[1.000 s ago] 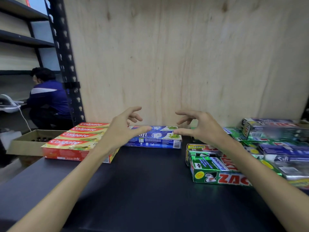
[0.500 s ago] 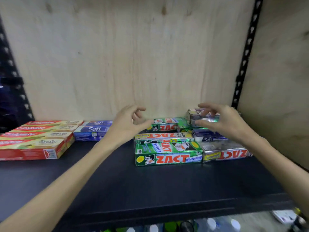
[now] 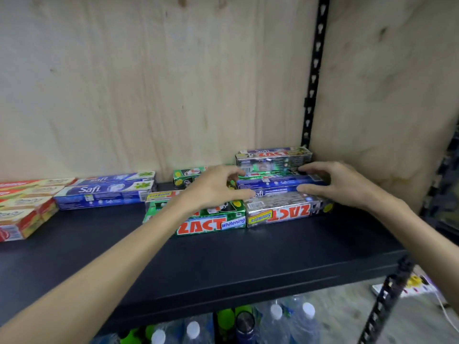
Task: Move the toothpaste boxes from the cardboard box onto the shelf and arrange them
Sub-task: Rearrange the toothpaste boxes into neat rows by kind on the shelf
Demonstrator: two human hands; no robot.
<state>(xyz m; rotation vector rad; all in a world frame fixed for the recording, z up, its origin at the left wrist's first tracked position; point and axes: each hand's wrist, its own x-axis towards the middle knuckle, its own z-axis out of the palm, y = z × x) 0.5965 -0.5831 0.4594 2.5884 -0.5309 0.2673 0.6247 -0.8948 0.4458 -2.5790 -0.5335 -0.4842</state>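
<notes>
Both hands over toothpaste pile at 2 o'clock on dark matte shelf (image 3: 223, 264). Left hand (image 3: 211, 187) and right hand (image 3: 340, 184) at either end of blue Safi box (image 3: 278, 183), fingers curled, spread wide; actual grip cannot be told. Silver foil Zact box (image 3: 285, 213) just below. Green Zact box (image 3: 211, 223) under left wrist. Red boxes (image 3: 22, 209) at 9 o'clock. Plywood backing (image 3: 149, 83) behind. Water bottles (image 3: 293, 324) beneath shelf.

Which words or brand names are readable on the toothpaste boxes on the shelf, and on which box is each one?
"Safi": front blue carton at left, and blue carton between the hands.
"ZACT" and "Whitening": green carton at the front.
"ZACT" and "Smokers", upside down: silver carton at the front.
"Smokers", upside down: yellow-edged green carton.
Red and yellow cartons: lettering blurred.
Small print everywhere: unreadable.
</notes>
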